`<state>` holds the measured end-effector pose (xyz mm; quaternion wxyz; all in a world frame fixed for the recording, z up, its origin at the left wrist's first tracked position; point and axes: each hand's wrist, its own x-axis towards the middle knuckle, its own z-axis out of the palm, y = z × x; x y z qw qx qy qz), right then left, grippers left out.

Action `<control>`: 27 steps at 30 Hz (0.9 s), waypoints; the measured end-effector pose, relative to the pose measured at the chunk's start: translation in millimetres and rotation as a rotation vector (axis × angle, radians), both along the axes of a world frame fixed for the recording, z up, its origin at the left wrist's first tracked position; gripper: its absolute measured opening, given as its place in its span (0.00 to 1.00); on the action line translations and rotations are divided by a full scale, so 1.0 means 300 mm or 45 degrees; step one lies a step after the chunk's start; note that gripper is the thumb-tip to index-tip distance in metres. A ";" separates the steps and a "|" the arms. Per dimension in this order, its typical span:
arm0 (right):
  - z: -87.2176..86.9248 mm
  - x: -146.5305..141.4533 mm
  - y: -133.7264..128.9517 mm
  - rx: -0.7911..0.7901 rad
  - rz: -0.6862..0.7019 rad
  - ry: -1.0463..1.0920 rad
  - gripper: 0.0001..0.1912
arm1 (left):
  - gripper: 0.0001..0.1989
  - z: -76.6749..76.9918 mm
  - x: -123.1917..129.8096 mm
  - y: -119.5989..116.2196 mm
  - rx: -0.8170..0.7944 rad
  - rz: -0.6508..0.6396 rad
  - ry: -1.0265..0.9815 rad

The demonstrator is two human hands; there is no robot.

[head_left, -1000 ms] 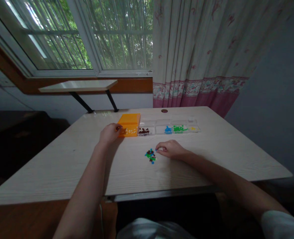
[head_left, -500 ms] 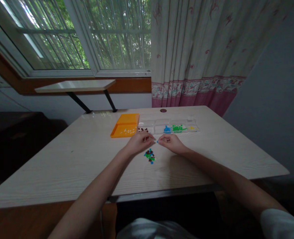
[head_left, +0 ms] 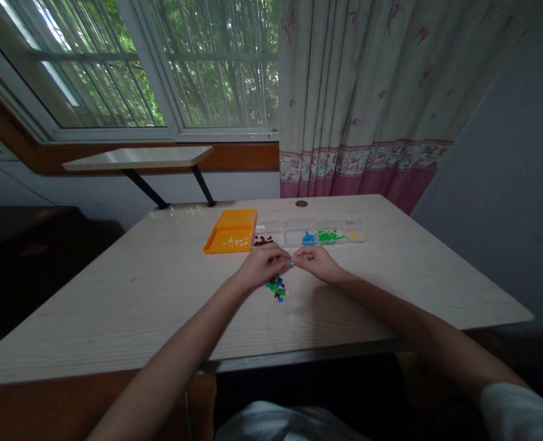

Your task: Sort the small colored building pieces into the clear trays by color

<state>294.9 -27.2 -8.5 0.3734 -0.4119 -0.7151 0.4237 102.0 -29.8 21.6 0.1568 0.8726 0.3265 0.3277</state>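
Note:
A tiny blue piece point(head_left: 290, 260) sits between the fingertips of both hands, above the table. My left hand point(head_left: 265, 264) pinches at it from the left, and my right hand point(head_left: 315, 262) pinches it from the right; the fingertips nearly meet. Just below my left hand lies a small pile of blue, green, brown and white pieces point(head_left: 277, 288). Behind the hands, a clear compartment tray point(head_left: 294, 237) holds brown pieces point(head_left: 263, 241), blue pieces point(head_left: 308, 238), green pieces point(head_left: 329, 236) and yellow pieces point(head_left: 354, 236) in separate sections.
An open orange case point(head_left: 235, 219) with white pieces in it stands left of the clear tray. The pale wooden table point(head_left: 161, 294) carries a raised shelf point(head_left: 138, 157) at the back left. A round brown disc point(head_left: 301, 204) is at the back edge.
My left hand has moved slightly right, so its fingertips now meet those of my right hand at the blue piece. It now covers part of the pile's upper edge.

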 end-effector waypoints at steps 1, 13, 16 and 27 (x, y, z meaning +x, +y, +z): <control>0.000 0.001 0.001 0.013 -0.001 -0.013 0.16 | 0.07 0.001 0.000 -0.001 0.001 0.001 -0.006; 0.028 0.004 -0.039 0.457 -0.200 -0.337 0.11 | 0.07 0.017 -0.002 -0.006 -0.006 0.068 0.012; 0.032 0.004 -0.043 0.498 -0.211 -0.396 0.11 | 0.08 0.016 -0.001 -0.005 -0.017 0.069 0.006; 0.036 0.018 -0.045 0.667 -0.262 -0.542 0.13 | 0.08 0.026 -0.018 0.010 -0.051 0.086 0.051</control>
